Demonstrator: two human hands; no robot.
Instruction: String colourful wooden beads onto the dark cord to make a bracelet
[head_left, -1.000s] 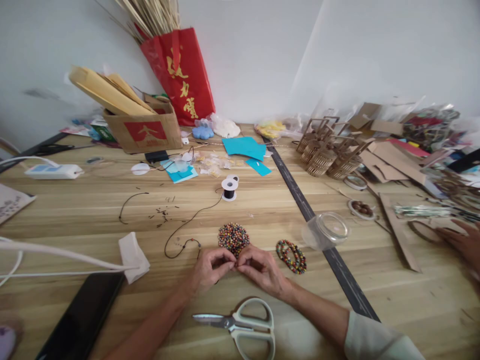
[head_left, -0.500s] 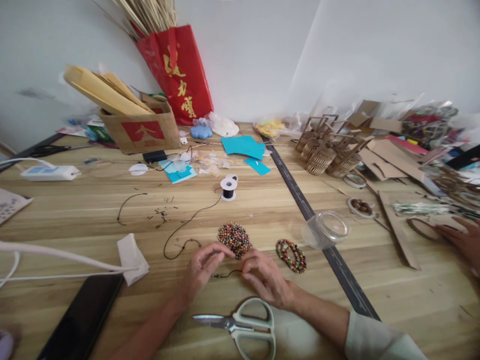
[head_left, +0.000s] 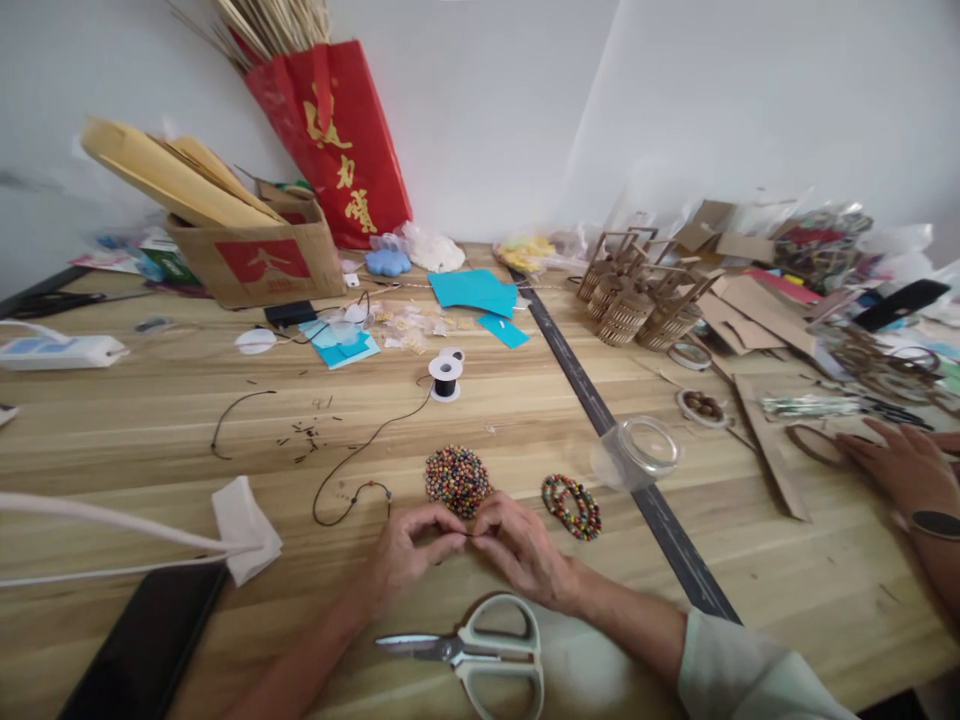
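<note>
My left hand point(head_left: 420, 545) and my right hand point(head_left: 521, 548) meet fingertip to fingertip, both pinching the dark cord; whether a bead sits between them is hidden. The black cord point(head_left: 346, 462) runs from a white spool point(head_left: 445, 378), curves left with a few small beads on it, and passes behind my left hand. Right behind my fingers lies a pile of multicoloured beads point(head_left: 456, 478). A coiled strand of beads point(head_left: 571, 506) rests to the right of my right hand. Scissors with pale handles point(head_left: 480, 648) lie just in front of my wrists.
A clear plastic jar point(head_left: 637, 450) lies across the dark strip. At left are a phone point(head_left: 142, 640) and a white cable point(head_left: 112, 515). Small wooden baskets point(head_left: 626, 300) stand at the back. Another person's hand point(head_left: 904, 465) touches the table at far right.
My left fingertips have come over to my right ones, closing the gap where cord showed between them. The view has shifted slightly right, revealing more of the other person's hand.
</note>
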